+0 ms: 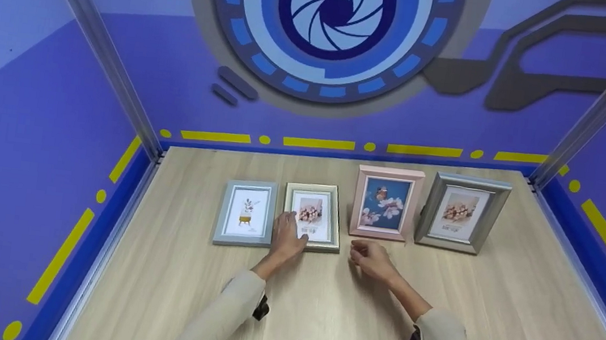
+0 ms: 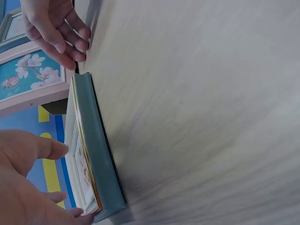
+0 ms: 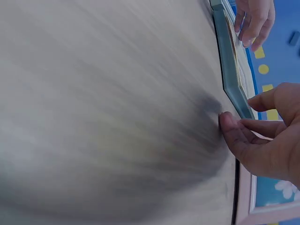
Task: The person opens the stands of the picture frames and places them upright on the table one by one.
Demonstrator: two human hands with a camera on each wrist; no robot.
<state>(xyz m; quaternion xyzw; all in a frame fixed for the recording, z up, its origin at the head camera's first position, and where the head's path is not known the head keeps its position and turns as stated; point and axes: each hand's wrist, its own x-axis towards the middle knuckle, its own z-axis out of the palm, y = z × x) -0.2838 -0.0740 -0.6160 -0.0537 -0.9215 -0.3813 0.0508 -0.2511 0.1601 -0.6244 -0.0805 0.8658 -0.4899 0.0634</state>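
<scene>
Four picture frames are on the wooden table. A blue-grey frame (image 1: pixel 246 215) lies flat on the left; beside it lies a gold-silver frame (image 1: pixel 326 212). My left hand (image 1: pixel 288 238) is over the gold-silver frame's left side, fingers spread and thumb apart, fingertips at its edge in the left wrist view. Just off that frame's right end, my right hand (image 1: pixel 375 262) has loosely bent fingers near the tabletop and holds nothing. Behind it stands a pink frame (image 1: pixel 387 202) with a blossom picture. Farther right a larger silver-grey frame (image 1: pixel 458 213) stands upright, leaning back.
The light wood table (image 1: pixel 320 320) ends at a blue-purple back wall (image 1: pixel 148 78) with yellow marks along its base. Metal posts (image 1: pixel 95 43) rise at the back corners, and similar panels enclose both sides.
</scene>
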